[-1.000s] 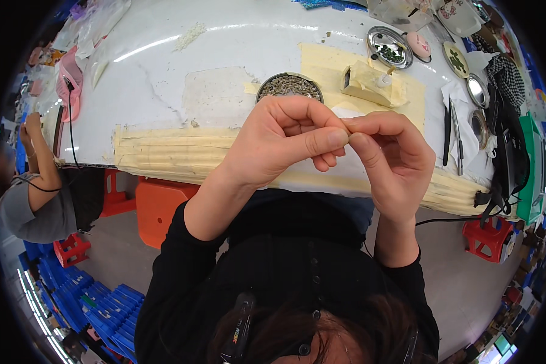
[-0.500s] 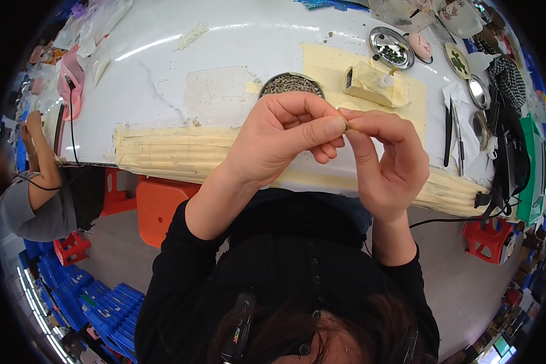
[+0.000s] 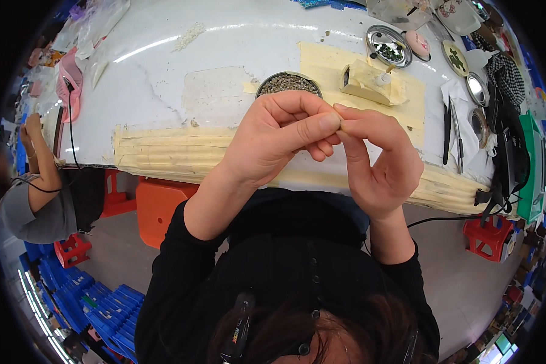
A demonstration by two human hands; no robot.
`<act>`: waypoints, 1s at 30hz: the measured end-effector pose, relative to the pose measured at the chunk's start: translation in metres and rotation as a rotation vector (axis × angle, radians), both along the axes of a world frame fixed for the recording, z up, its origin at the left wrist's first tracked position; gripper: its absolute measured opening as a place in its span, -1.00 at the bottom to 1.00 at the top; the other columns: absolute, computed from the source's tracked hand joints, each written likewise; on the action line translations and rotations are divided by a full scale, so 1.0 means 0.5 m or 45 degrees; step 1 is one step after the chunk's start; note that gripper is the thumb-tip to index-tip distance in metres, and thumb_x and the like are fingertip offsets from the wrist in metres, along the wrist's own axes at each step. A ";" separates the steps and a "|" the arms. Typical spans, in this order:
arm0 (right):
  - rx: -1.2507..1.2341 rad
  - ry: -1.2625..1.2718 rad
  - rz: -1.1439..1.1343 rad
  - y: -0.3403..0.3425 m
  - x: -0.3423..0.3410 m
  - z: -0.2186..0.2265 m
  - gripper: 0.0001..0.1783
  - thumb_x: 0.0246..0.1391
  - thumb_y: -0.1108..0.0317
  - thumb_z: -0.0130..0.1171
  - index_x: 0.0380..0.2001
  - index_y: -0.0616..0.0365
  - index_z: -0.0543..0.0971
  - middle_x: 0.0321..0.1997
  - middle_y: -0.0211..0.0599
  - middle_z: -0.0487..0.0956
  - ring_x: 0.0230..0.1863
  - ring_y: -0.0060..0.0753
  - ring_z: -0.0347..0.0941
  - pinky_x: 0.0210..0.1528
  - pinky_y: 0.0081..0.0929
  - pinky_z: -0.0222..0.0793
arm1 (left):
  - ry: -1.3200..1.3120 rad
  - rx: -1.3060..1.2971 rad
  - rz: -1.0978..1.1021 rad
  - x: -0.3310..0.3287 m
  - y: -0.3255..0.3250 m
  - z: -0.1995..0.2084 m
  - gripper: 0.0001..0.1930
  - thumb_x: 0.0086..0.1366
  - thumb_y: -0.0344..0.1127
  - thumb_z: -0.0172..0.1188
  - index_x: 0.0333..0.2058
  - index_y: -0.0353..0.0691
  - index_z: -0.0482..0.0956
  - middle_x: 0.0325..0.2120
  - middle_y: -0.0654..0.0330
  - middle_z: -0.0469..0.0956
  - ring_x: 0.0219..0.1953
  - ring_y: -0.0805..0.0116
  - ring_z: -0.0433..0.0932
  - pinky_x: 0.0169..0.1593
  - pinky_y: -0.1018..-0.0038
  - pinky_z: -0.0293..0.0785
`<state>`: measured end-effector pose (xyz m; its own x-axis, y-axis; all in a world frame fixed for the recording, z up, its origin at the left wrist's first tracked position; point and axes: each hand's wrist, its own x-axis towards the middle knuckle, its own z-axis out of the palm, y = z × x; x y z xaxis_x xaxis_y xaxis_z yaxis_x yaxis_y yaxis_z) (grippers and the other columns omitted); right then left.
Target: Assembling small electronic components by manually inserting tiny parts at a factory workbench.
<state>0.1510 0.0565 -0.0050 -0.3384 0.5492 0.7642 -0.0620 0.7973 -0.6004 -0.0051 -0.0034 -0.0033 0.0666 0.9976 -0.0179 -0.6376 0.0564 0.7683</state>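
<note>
My left hand (image 3: 282, 133) and my right hand (image 3: 382, 155) meet above the table's near edge, thumb and forefinger of each pinched together. Their tips touch around something too small to make out. Just beyond my left hand is a round dish (image 3: 289, 82) full of small grey-brown bits, partly covered by my fingers. To the right of it, on yellow paper, stands a small box wrapped in cream tape (image 3: 368, 85) with a little white-topped piece on it.
A metal plate with dark green bits (image 3: 389, 47) lies far right, near a pink rounded object (image 3: 417, 43). Tweezers (image 3: 457, 136) rest on white tissue. Cream padding (image 3: 170, 147) lines the front edge. A person (image 3: 36, 188) sits at left, beside an orange stool (image 3: 158, 209).
Both hands have shifted slightly left, and the fingertips have closed up against each other. The pinch remains.
</note>
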 end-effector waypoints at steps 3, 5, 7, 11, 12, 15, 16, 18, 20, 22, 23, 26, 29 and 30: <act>-0.361 0.009 0.095 -0.010 0.014 0.013 -0.80 -0.07 0.64 0.30 -0.31 0.25 0.60 -0.33 -0.21 0.65 -0.36 -0.30 0.60 -0.31 -0.54 0.51 | 0.103 0.026 -0.064 0.000 -0.004 0.002 -0.88 0.33 -0.38 0.17 -0.29 -0.32 0.54 -0.49 0.19 0.57 -0.51 0.57 0.53 -0.45 0.69 0.47; -0.322 -0.021 0.113 -0.005 0.019 0.014 -0.80 -0.07 0.64 0.30 -0.32 0.24 0.60 -0.32 -0.23 0.65 -0.36 -0.31 0.60 -0.31 -0.54 0.51 | 0.023 0.043 -0.087 -0.003 -0.003 0.000 -0.87 0.30 -0.38 0.20 -0.28 -0.34 0.57 -0.47 0.16 0.61 -0.48 0.54 0.57 -0.39 0.66 0.52; -0.217 -0.015 0.086 0.000 0.018 0.009 -0.81 -0.08 0.64 0.30 -0.32 0.24 0.61 -0.32 -0.23 0.65 -0.36 -0.31 0.60 -0.31 -0.54 0.51 | -0.033 0.048 -0.089 -0.004 -0.002 -0.002 -0.86 0.29 -0.39 0.22 -0.27 -0.35 0.59 -0.46 0.15 0.62 -0.47 0.53 0.58 -0.36 0.64 0.55; 0.003 0.038 0.001 -0.003 0.000 -0.004 -0.82 -0.08 0.64 0.30 -0.34 0.25 0.60 -0.32 -0.22 0.65 -0.36 -0.30 0.60 -0.32 -0.53 0.51 | -0.126 0.021 -0.060 -0.006 0.002 -0.005 -0.87 0.29 -0.39 0.22 -0.27 -0.35 0.59 -0.47 0.15 0.62 -0.47 0.54 0.58 -0.37 0.65 0.55; 0.027 0.048 0.000 -0.004 -0.002 -0.004 -0.82 -0.08 0.64 0.30 -0.34 0.24 0.60 -0.32 -0.22 0.65 -0.36 -0.30 0.60 -0.32 -0.53 0.52 | -0.151 0.010 -0.047 -0.007 0.002 -0.005 -0.87 0.29 -0.39 0.22 -0.27 -0.35 0.59 -0.47 0.15 0.62 -0.47 0.54 0.58 -0.37 0.65 0.55; -0.003 0.028 0.012 -0.001 -0.002 0.001 -0.81 -0.09 0.65 0.30 -0.34 0.25 0.59 -0.32 -0.19 0.65 -0.36 -0.30 0.60 -0.32 -0.54 0.51 | -0.136 0.041 -0.077 -0.007 0.002 -0.005 -0.87 0.30 -0.38 0.21 -0.28 -0.35 0.59 -0.46 0.15 0.62 -0.46 0.54 0.58 -0.37 0.65 0.55; -0.105 0.049 0.054 -0.002 0.000 0.002 -0.81 -0.09 0.66 0.29 -0.34 0.26 0.59 -0.33 -0.18 0.64 -0.36 -0.30 0.60 -0.32 -0.54 0.50 | -0.102 0.051 -0.090 -0.007 0.001 -0.004 -0.86 0.30 -0.38 0.21 -0.28 -0.35 0.59 -0.46 0.15 0.62 -0.46 0.54 0.58 -0.37 0.65 0.55; -0.310 0.089 0.140 -0.004 0.007 0.004 -0.80 -0.09 0.67 0.28 -0.33 0.27 0.59 -0.33 -0.17 0.64 -0.36 -0.31 0.60 -0.32 -0.55 0.49 | -0.034 0.071 -0.115 -0.008 -0.001 -0.001 -0.86 0.31 -0.38 0.20 -0.28 -0.35 0.59 -0.45 0.15 0.62 -0.46 0.54 0.58 -0.37 0.66 0.55; -0.356 0.071 0.159 -0.005 0.010 0.013 -0.81 -0.09 0.67 0.28 -0.34 0.27 0.58 -0.34 -0.16 0.64 -0.36 -0.31 0.60 -0.32 -0.56 0.49 | -0.019 0.077 -0.118 -0.008 -0.002 -0.002 -0.86 0.32 -0.37 0.19 -0.27 -0.35 0.59 -0.44 0.15 0.62 -0.46 0.55 0.58 -0.37 0.66 0.55; -0.284 0.056 0.127 -0.005 0.009 0.013 -0.81 -0.09 0.67 0.28 -0.34 0.27 0.58 -0.34 -0.16 0.64 -0.37 -0.31 0.60 -0.32 -0.56 0.48 | -0.036 0.069 -0.115 -0.007 -0.002 -0.003 -0.86 0.32 -0.37 0.19 -0.27 -0.35 0.59 -0.44 0.15 0.62 -0.46 0.55 0.58 -0.37 0.66 0.54; -0.189 0.051 0.088 -0.004 0.006 0.008 -0.82 -0.08 0.67 0.28 -0.35 0.27 0.58 -0.34 -0.16 0.64 -0.37 -0.31 0.60 -0.32 -0.56 0.48 | -0.059 0.058 -0.109 -0.007 -0.002 -0.005 -0.86 0.32 -0.37 0.19 -0.27 -0.35 0.59 -0.44 0.16 0.62 -0.46 0.55 0.58 -0.37 0.66 0.54; -0.008 0.032 0.011 -0.006 -0.001 0.001 -0.82 -0.08 0.66 0.28 -0.36 0.27 0.57 -0.34 -0.16 0.64 -0.37 -0.30 0.59 -0.31 -0.56 0.49 | -0.129 0.032 -0.104 -0.009 0.002 -0.007 -0.86 0.32 -0.37 0.19 -0.27 -0.34 0.59 -0.44 0.16 0.62 -0.46 0.55 0.58 -0.37 0.66 0.54; -0.001 0.030 0.006 -0.005 -0.004 -0.002 -0.83 -0.07 0.65 0.28 -0.35 0.27 0.57 -0.34 -0.15 0.64 -0.37 -0.31 0.59 -0.30 -0.56 0.50 | -0.090 -0.012 -0.069 -0.005 0.001 -0.001 -0.88 0.32 -0.38 0.18 -0.30 -0.33 0.55 -0.47 0.18 0.60 -0.50 0.57 0.54 -0.43 0.69 0.49; -0.015 0.029 0.010 -0.004 -0.003 -0.003 -0.83 -0.07 0.65 0.28 -0.35 0.27 0.56 -0.33 -0.15 0.63 -0.36 -0.31 0.59 -0.30 -0.56 0.50 | -0.061 -0.028 -0.055 -0.003 0.000 0.002 -0.89 0.32 -0.38 0.17 -0.31 -0.32 0.53 -0.48 0.19 0.58 -0.52 0.58 0.53 -0.46 0.70 0.46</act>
